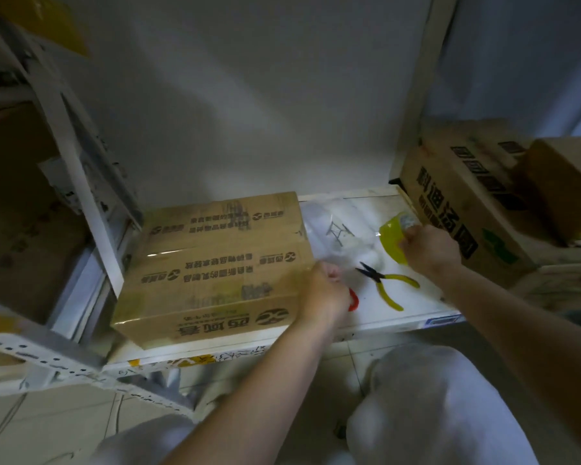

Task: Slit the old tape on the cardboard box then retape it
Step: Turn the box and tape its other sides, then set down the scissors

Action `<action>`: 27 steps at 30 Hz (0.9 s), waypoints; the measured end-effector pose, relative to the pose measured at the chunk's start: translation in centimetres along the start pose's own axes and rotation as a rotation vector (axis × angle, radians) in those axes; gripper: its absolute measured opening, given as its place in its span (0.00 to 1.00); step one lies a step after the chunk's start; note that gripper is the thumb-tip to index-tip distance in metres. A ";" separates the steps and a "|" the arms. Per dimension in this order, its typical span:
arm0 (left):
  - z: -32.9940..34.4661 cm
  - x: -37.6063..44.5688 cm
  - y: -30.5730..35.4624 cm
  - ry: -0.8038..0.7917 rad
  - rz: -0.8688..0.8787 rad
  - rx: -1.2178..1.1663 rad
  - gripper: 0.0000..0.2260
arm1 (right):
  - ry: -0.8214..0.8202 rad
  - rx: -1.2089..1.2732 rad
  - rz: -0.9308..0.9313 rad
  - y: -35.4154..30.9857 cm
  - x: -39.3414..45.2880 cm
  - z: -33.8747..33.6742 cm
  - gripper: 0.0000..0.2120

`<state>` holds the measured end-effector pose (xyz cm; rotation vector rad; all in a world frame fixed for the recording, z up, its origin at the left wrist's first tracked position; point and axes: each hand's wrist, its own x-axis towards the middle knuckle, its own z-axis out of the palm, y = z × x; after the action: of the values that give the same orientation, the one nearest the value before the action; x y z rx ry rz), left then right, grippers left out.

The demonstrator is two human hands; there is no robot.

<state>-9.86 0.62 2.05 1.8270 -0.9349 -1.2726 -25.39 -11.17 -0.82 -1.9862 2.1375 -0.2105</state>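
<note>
While the left hand [326,290] pinches clear tape, the right hand [426,250] grips a yellow dispenser [393,237].

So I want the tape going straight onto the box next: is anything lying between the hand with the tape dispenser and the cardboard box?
Nothing tall. Between the right hand, gripping the yellow tape dispenser, and the cardboard box, clear plastic wrap and yellow-handled pliers lie flat on the shelf. The left hand is at the box's near right corner.

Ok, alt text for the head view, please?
Right hand grips a yellow tape dispenser; left hand pinches at the right end of a brown printed cardboard box on a white shelf, yellow-handled pliers lying between the hands.
</note>
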 end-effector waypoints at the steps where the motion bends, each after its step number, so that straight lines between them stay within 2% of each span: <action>1: 0.3 0.4 -0.3 -0.015 -0.012 0.010 0.13 | 0.018 -0.024 0.014 0.2 1.1 0.6 0.13; 5: 1.6 2.3 -1.3 -0.012 -0.036 0.093 0.14 | 0.030 -0.120 0.045 0.4 5.2 3.1 0.14; 11: 2.3 3.0 -1.6 0.062 0.037 0.245 0.13 | -0.012 -0.227 0.025 0.1 8.5 5.9 0.13; 16: 2.6 4.3 -2.3 0.155 0.036 0.261 0.22 | -0.066 -0.195 -0.029 -1.4 9.9 7.4 0.12; 20: 3.2 5.1 -2.4 0.186 0.069 0.298 0.23 | -0.044 -0.043 -0.154 -1.0 9.8 8.4 0.26; 22: 3.7 5.5 -2.1 0.150 0.078 0.288 0.23 | 0.009 -0.005 -0.245 -0.6 9.0 8.8 0.29; 24: 4.3 6.1 -1.6 0.088 0.099 0.277 0.25 | 0.022 -0.002 -0.341 -0.2 8.4 9.4 0.27; 27: 5.1 7.7 -0.4 0.038 0.082 0.315 0.26 | -0.008 0.061 -0.396 -0.1 7.7 10.2 0.18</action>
<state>-12.68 -6.55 -3.01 2.0192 -1.2317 -1.0838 -23.20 -18.41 -11.12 -2.3483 1.6887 -0.3242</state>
